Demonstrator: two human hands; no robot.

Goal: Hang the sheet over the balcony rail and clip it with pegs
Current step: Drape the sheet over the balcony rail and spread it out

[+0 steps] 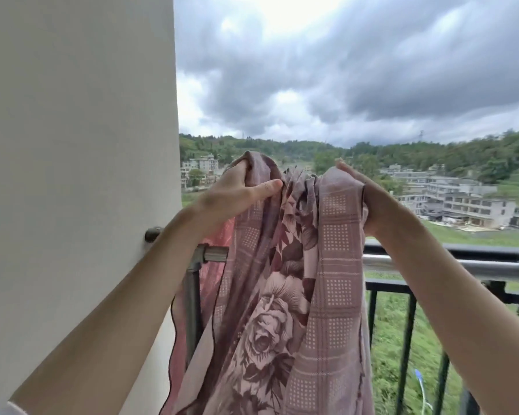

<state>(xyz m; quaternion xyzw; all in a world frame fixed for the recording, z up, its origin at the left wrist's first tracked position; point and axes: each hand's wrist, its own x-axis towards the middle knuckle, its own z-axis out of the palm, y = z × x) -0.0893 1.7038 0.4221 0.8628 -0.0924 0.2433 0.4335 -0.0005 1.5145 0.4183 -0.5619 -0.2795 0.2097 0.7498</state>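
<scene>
A pink and mauve sheet (285, 295) with a rose print and checked border hangs bunched from both my hands, held up above the balcony rail. My left hand (237, 193) grips its top edge on the left, thumb pressed across the cloth. My right hand (363, 190) is closed on the top edge to the right, partly covered by fabric. The sheet falls in front of the silver metal rail (450, 266) and hides its middle section. No pegs are in view.
A pale wall (78, 175) fills the left side, with a rail bracket (153, 234) fixed to it. Black balcony bars (408, 339) stand below a dark top rail (477, 253). A blue and white object (420, 381) shows through the bars. Beyond lie grass and buildings.
</scene>
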